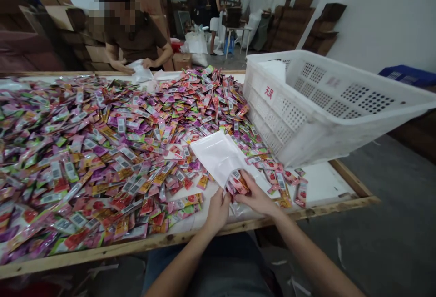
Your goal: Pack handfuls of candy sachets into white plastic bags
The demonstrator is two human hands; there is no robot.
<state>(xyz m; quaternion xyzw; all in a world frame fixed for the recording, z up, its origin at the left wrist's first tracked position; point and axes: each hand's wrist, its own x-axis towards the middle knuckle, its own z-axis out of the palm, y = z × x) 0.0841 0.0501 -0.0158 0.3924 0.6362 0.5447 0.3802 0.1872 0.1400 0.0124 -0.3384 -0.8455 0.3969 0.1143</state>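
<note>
My right hand [257,197] is closed around a small bunch of pink and orange snack sachets [235,182] at the mouth of a white plastic bag [216,156]. Beside it, my left hand [219,208] pinches the near edge of that bag, thumb uppermost. The bag lies flat on the table, its far end pointing away from me. Loose sachets [126,151] in pink, purple, green and orange wrappers are heaped to the left and beyond. How far the bunch sits inside the bag I cannot tell.
A white perforated plastic crate [289,124] stands on the table at the right. A wooden rim [136,242] edges the tabletop. Across the table a person [136,42] handles a white bag [139,72]. Another person [215,15] stands farther back, near stacked cardboard boxes [289,22].
</note>
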